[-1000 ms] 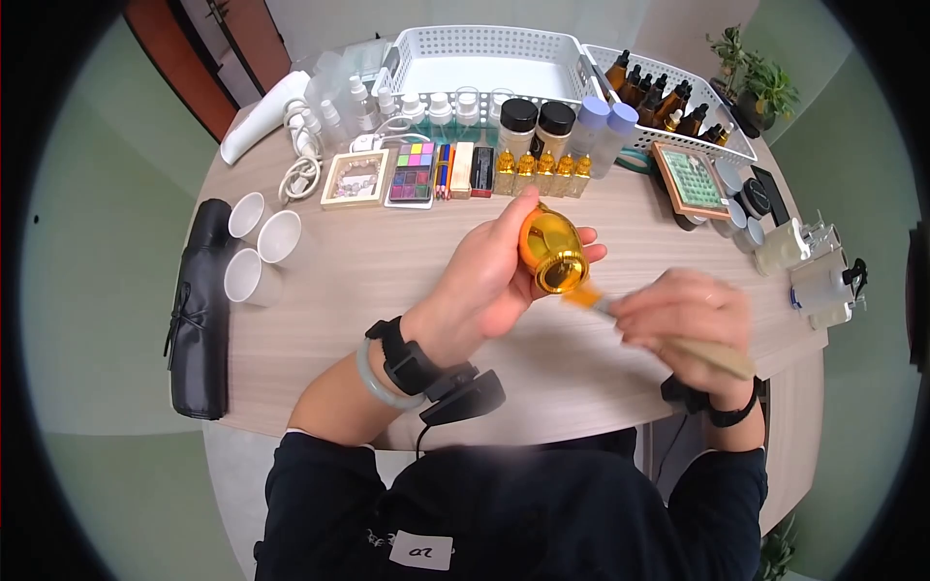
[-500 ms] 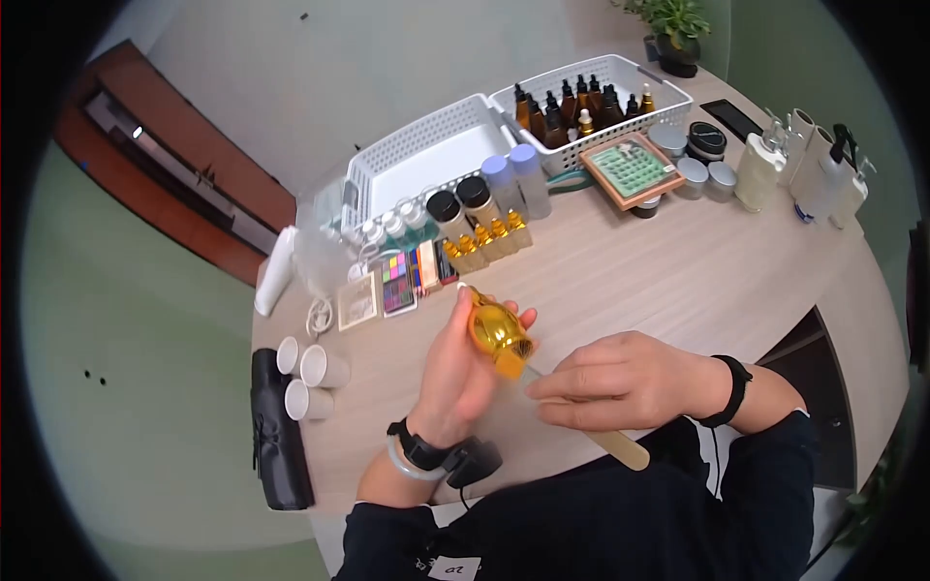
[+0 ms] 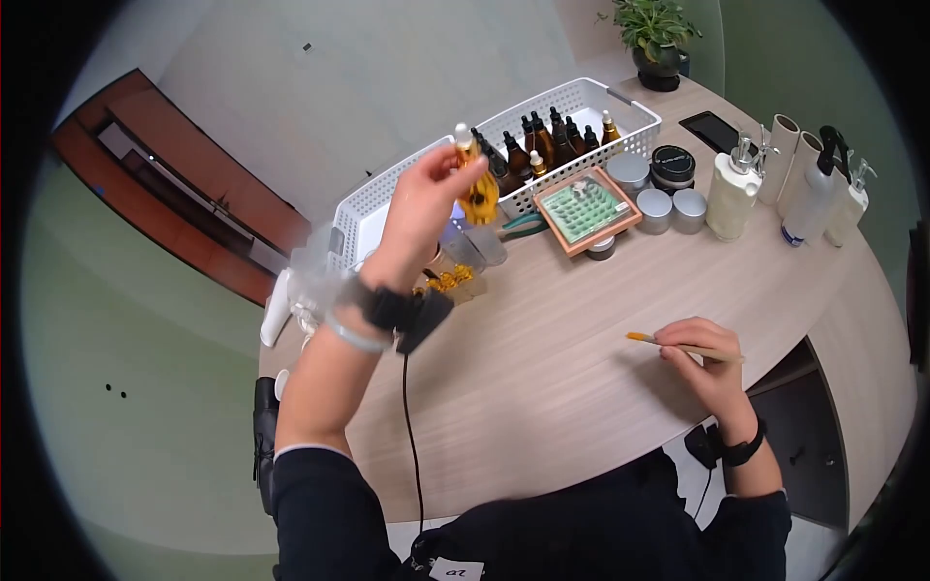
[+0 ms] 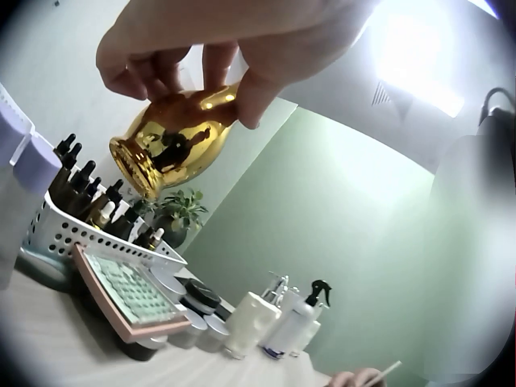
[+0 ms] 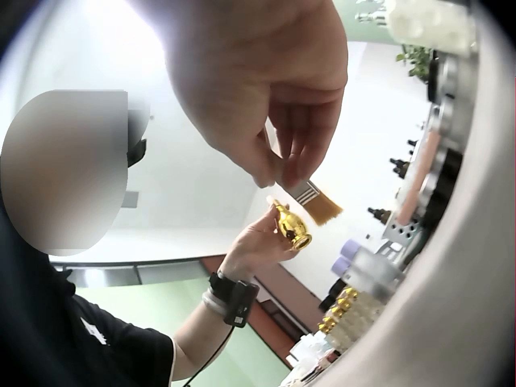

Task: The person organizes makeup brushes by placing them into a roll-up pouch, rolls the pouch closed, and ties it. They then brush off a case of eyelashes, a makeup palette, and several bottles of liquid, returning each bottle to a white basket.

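My left hand [image 3: 421, 203] is raised above the back of the table and grips a shiny gold, vase-shaped bottle [image 3: 478, 201] by its narrow upper part. A white tip shows above the fingers in the head view. From the left wrist, the bottle [image 4: 177, 141] hangs tilted, its flared end down to the left. Over the right part of the table, my right hand [image 3: 705, 363] pinches a flat brush [image 3: 693, 347] with a pale wooden handle. Its amber bristles [image 5: 322, 207] point away from the fingers, apart from the bottle.
Behind the left hand stands a white perforated basket [image 3: 581, 97] of dark dropper bottles. Nearby are a pink-framed green case [image 3: 586, 211], several round tins [image 3: 655, 208], pump bottles [image 3: 733, 194] and a spray bottle [image 3: 814, 198]. Small gold-capped bottles [image 3: 453, 283] sit beneath the left wrist.
My left hand has lifted the gold bottle up and away toward the basket. My right hand has moved right with the brush, parting the bristles from the bottle. The head view has also turned.
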{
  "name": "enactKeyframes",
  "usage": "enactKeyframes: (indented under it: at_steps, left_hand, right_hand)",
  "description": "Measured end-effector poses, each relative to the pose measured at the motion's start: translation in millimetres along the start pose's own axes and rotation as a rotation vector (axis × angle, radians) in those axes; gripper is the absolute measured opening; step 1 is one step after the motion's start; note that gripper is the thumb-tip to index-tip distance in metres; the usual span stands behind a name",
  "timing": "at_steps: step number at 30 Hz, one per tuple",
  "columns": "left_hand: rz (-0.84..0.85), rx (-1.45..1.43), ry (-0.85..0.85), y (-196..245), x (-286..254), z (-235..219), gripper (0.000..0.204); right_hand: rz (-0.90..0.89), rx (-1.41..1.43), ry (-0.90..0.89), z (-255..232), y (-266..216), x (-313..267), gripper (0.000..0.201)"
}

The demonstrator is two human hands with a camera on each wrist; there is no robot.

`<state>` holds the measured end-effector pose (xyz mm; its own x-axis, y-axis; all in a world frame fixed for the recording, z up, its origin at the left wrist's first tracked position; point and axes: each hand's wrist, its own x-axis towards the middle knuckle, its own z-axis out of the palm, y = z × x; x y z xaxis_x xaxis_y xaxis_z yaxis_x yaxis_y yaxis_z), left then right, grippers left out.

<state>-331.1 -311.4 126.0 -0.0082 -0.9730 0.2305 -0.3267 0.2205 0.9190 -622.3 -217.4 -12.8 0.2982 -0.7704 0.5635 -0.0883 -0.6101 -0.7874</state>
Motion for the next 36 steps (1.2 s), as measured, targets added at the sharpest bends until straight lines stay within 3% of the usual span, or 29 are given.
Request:
enactKeyframes:
  at_steps: [1,2,5,10,15,17,20,23,27,29,36]
  left_hand:
    - [0.016,0.052,0.015,-1.1,19.5,4.6,0.029]
    - [0.035,0.104,0.027,-2.2,37.7,9.2,0.03]
    - [-0.004,0.216,0.058,-6.9,86.3,22.8,0.032]
    - [-0.039,0.36,0.1,-29.3,145.3,37.7,0.026]
    - [-0.117,0.731,0.127,-63.3,189.2,40.6,0.035]
    - [-0.194,0.929,0.064,-70.9,198.4,41.9,0.043]
    - [-0.28,1.002,-0.009,-85.5,205.9,43.8,0.045]
    - [-0.27,1.186,-0.103,-95.7,211.6,47.0,0.045]
    - [-0.309,1.217,-0.15,-99.4,208.6,56.3,0.023]
    - [-0.223,1.284,-0.194,-107.4,209.5,55.5,0.017]
    - [-0.273,1.286,-0.179,-114.9,207.9,56.0,0.02]
  right_hand:
    - [0.164,0.168,0.088,-3.5,7.8,-7.4,0.009]
    - [0.159,0.174,0.092,-6.0,13.6,-13.7,0.009]
    - [0.378,0.472,0.282,-12.8,29.5,-28.5,0.009]
    - [0.433,0.559,0.321,-20.4,35.7,-30.4,0.01]
    - [0.502,0.582,0.237,-24.0,34.0,-28.4,0.01]
    - [0.527,0.585,0.221,-24.9,33.6,-27.6,0.01]
    - [0.525,0.599,0.214,-26.0,33.3,-27.7,0.01]
    - [0.544,0.605,0.208,-27.6,30.8,-26.2,0.01]
    - [0.548,0.598,0.196,-28.3,31.1,-26.2,0.011]
    - [0.539,0.605,0.196,-28.1,31.7,-26.3,0.012]
    - [0.532,0.574,0.187,-27.9,30.9,-24.7,0.011]
